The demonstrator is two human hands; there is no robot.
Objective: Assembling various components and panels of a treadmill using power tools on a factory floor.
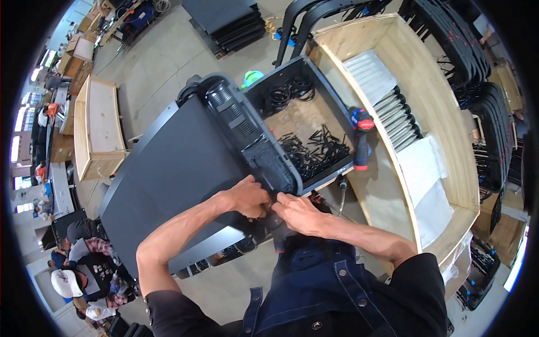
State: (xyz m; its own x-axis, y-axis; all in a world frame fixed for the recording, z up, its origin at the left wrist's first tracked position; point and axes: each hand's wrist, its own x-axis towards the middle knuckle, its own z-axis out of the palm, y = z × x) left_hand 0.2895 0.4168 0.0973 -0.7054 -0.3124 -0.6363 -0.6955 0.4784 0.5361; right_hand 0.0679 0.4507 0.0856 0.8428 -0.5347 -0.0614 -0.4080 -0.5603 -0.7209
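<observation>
A treadmill base with a broad black belt [174, 163] lies in front of me. At its right end is a black plastic motor housing [242, 121]. My left hand [250, 197] is closed at the near corner of this housing, its fingers curled down. Right beside it, my right hand [297, 213] is closed too, thumb and fingers pinched together. The fingertips nearly meet, and whatever they hold is hidden. Just below them shows a dark, handle-like shape [277, 229], too shadowed to name.
Beyond the housing, a grey bin [331, 90] holds black bolts [317, 149] and coiled cables [291, 96]. A red-and-black power drill [362, 137] rests by its right edge. A wooden crate [387, 163] with metal rollers [397, 119] stands at right. People [92, 275] are at far left.
</observation>
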